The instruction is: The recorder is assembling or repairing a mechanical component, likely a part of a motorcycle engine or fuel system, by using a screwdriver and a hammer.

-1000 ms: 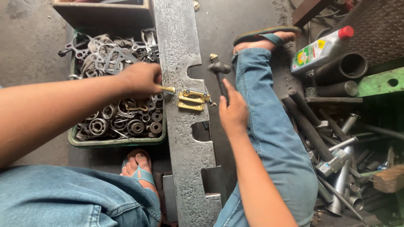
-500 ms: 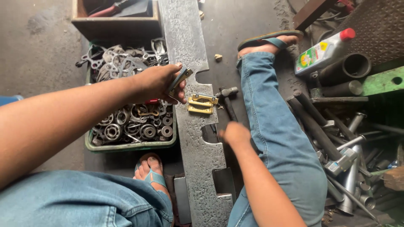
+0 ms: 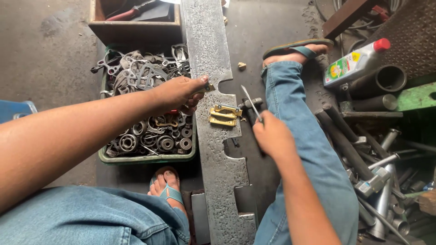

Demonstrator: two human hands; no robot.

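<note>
I see a small brass piece [image 3: 209,86] pinched between the thumb and fingers of my left hand [image 3: 178,92], right at the edge of the long grey steel plate [image 3: 206,41]. My right hand [image 3: 271,135] is curled tight around a thin metal blade [image 3: 250,102] that points up toward 11 o'clock. Between my 2 hands, 2 flat brass parts [image 3: 224,115] lie on the plate, stacked close together, at about 4 o'clock from the small piece.

At 2 o'clock from the brass parts lies a white plastic bottle [image 3: 356,63] with a red cap and a green and yellow label, tipped on its side by my right foot. Just past it at 3 o'clock are dark round pipes [image 3: 383,80] and a green metal bar [image 3: 417,96].

At 9 o'clock from the plate is a green tray [image 3: 146,158] full of bearings, rings and flat gaskets. My left arm reaches over it and hides part of it. At 11 o'clock is a wooden box [image 3: 134,31] with a red-handled tool inside. At 4 o'clock lies a pile of steel rods [image 3: 384,181].
</note>
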